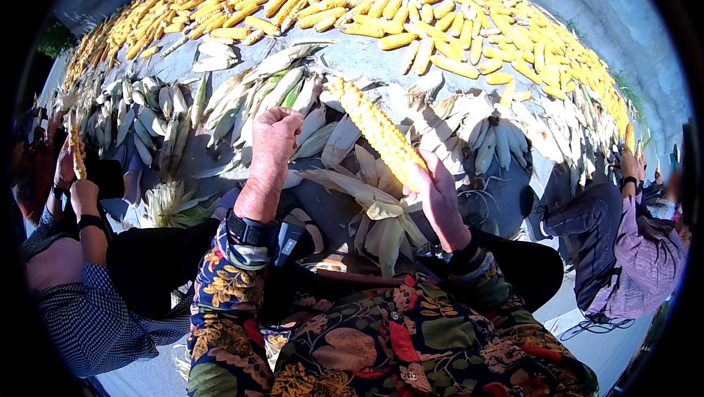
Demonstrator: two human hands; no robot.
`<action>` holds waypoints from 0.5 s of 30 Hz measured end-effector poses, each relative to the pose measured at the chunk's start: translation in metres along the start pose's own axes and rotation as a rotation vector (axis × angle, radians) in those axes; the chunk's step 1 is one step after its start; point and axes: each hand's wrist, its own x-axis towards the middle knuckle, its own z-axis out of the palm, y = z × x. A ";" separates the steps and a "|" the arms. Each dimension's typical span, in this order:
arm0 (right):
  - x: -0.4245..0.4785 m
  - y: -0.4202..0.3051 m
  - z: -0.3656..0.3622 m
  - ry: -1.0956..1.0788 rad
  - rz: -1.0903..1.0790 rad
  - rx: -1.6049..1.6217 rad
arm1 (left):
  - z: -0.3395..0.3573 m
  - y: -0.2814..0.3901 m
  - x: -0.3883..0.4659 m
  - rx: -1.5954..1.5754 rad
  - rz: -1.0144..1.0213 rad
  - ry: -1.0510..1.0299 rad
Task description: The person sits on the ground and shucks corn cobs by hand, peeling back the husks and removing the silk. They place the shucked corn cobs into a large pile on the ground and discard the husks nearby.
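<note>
A yellow ear of corn (pixel 379 135) slants up and to the left from my right hand (pixel 440 196), whose fingers wrap its lower end. Its kernels are bare. Pale dry husk leaves (pixel 379 207) hang around and below that end; whether they are still joined to the ear cannot be made out. To the left of the ear, my left hand (pixel 276 135) is curled into a fist, apart from it. Nothing shows inside the fist. Behind it lies a heap of unhusked corn ears (pixel 280 80), some with green leaves.
Many husked corn ears (pixel 385 9) spread over the concrete ground (pixel 352 56) farther out. More corn in husks (pixel 495 138) lies at right. At left, a co-worker's hands (pixel 82 193) hold an ear; another person (pixel 621 243) sits at right, also holding corn.
</note>
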 end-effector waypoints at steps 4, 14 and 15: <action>-0.001 -0.009 0.002 -0.040 0.050 0.080 | 0.001 -0.009 0.002 0.183 0.075 -0.052; -0.005 -0.015 0.008 -0.091 0.083 -0.016 | 0.011 0.000 -0.011 -0.006 0.079 -0.205; -0.005 -0.015 0.008 -0.095 0.081 -0.014 | 0.011 0.001 -0.011 0.004 0.074 -0.196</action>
